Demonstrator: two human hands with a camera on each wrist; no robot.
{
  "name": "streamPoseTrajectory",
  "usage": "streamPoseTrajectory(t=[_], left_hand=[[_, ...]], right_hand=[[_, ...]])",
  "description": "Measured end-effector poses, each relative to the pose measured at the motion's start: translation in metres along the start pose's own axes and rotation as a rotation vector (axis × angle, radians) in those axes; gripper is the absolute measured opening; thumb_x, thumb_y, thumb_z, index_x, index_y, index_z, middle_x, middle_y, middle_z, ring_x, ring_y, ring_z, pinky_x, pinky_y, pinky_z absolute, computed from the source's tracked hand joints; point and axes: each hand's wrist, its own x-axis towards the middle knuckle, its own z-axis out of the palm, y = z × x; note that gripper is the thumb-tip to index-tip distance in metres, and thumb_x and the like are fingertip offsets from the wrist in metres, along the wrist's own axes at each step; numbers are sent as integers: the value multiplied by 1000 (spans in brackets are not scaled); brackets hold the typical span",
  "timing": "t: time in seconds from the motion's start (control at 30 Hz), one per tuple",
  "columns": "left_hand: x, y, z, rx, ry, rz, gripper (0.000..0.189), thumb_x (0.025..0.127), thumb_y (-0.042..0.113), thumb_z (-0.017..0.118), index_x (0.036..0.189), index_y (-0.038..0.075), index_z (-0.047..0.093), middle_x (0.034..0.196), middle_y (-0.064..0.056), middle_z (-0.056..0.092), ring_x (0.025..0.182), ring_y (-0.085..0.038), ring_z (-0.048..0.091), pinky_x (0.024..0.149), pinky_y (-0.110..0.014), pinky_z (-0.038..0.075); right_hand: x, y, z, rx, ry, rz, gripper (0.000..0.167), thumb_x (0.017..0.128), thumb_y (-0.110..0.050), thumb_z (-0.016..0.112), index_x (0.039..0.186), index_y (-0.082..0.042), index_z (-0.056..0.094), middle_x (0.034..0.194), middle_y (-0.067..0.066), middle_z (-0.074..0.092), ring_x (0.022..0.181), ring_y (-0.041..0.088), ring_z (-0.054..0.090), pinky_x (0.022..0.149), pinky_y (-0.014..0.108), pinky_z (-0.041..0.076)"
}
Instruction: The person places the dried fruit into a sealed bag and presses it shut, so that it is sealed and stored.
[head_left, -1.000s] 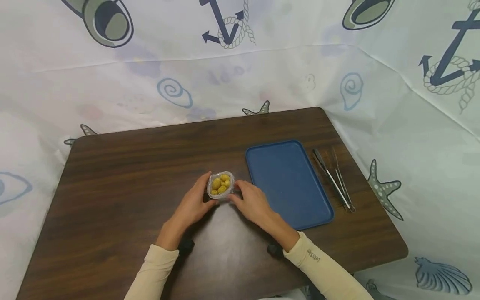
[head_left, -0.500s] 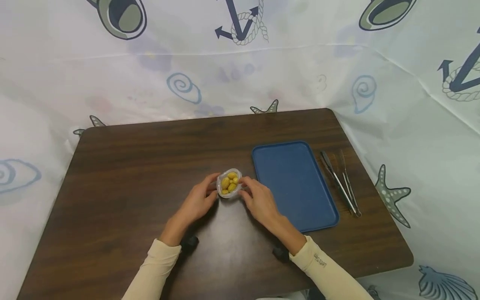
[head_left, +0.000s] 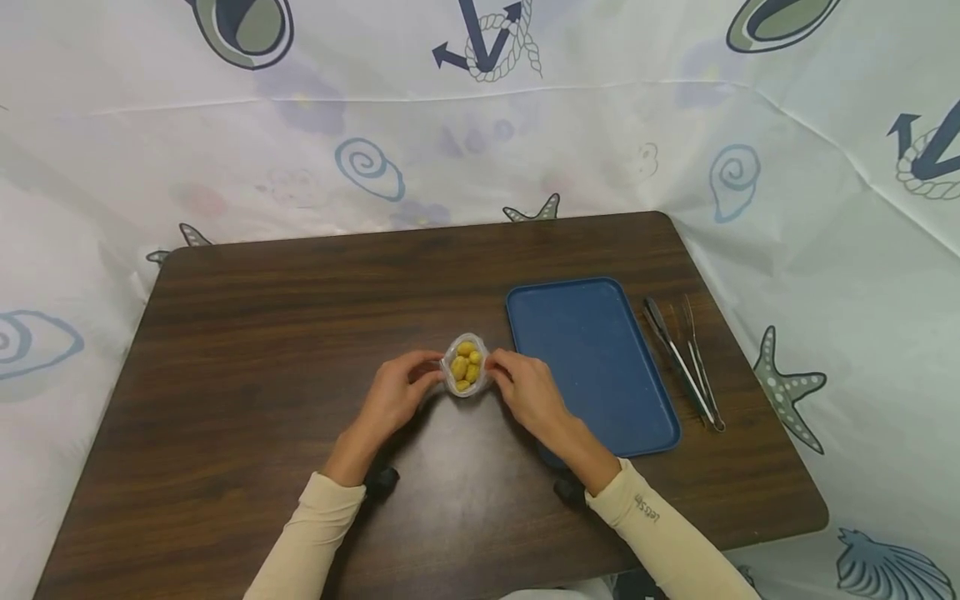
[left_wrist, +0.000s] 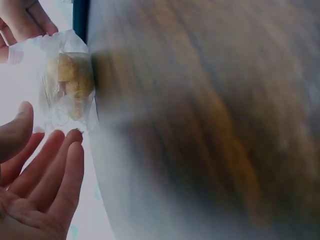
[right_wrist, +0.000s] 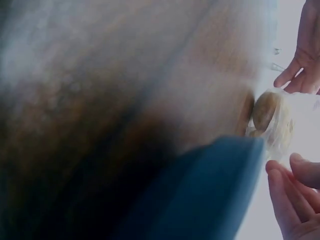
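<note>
A small clear plastic bag [head_left: 447, 367] stands on the table with its mouth upward. Several rounded yellow pieces [head_left: 460, 367] lie inside; they look like olives or tiny potatoes, but I cannot tell which. At its left side is my left hand [head_left: 395, 392], fingers nearly straight and thumb apart in the left wrist view. My right hand [head_left: 534, 396] has its fingertips by the right side of the bag. In the right wrist view its thumb and fingers [right_wrist: 274, 176] show a gap between them. Whether the fingertips touch the plastic is hard to tell.
A blue tray [head_left: 592, 367] lies right of the bag, partly under my right forearm. Beyond it rest metal tongs [head_left: 684, 367]. The dark wooden table [head_left: 285, 333] reaches back to a white cloth [head_left: 300, 175] printed with sea motifs.
My fingers have drawn back from around the bag, leaving fingertips at its sides. The bag looks slightly turned and a little closer to the tray. The head view has shifted somewhat.
</note>
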Motion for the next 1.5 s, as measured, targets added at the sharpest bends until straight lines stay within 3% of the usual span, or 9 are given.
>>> streamPoseTrajectory(t=[0.33,0.53,0.67,0.77,0.87,1.03,1.13,1.23,1.5], left_hand=[[1,-4,3,-55,103,95,8,90,3,77,98,3,75,100,-9,75,98,-26,72,84,-45,60],[0,-3,-2,-215,88,27,5,100,8,67,101,3,66,118,-12,72,118,-27,68,96,-42,56],[-1,4,-7,-341,106,6,11,104,12,61,101,2,59,127,-12,71,120,-25,66,99,-28,51],[0,11,-9,-401,152,24,11,105,10,59,102,-1,57,125,-14,72,115,-19,67,93,-18,48],[1,20,-11,-448,207,31,10,105,6,57,102,-4,56,121,-18,72,112,-13,68,92,-16,48],[1,30,-14,-491,260,35,10,104,5,56,102,-5,55,120,-20,72,108,-9,68,88,-17,49],[0,33,-14,-516,266,32,9,104,3,56,102,-6,55,119,-21,72,106,-10,68,87,-17,50],[0,35,-14,-551,272,26,5,104,1,54,101,-3,56,119,-25,70,104,-10,68,85,-19,52],[0,37,-19,-629,257,45,14,105,2,53,105,-12,51,122,-29,67,103,-10,69,86,-19,57]], right_hand=[[0,0,0,62,7,-17,4,96,-9,73,99,-9,75,96,5,79,80,16,73,70,33,60],[5,8,-8,128,13,30,4,96,-9,72,100,-9,75,94,6,79,79,15,71,70,32,58],[7,10,-16,212,17,70,4,97,-12,72,99,-10,75,96,4,79,84,15,73,74,32,59],[8,11,-19,329,9,115,8,98,-15,72,104,-11,73,103,4,78,93,17,75,80,32,60],[8,13,-22,488,-34,170,25,99,-17,71,123,-9,67,116,8,76,107,23,73,92,35,59],[9,18,-23,711,-183,258,48,102,-5,61,148,-1,49,135,22,65,121,33,67,105,50,53],[12,19,-19,895,-315,327,46,105,-1,55,149,5,45,139,26,60,120,27,67,107,51,52],[16,18,-13,1066,-395,408,43,106,0,51,148,8,45,136,22,62,116,18,67,107,46,53],[21,16,-6,1281,-414,563,44,108,-1,45,151,7,41,126,5,62,113,15,65,97,29,56]])
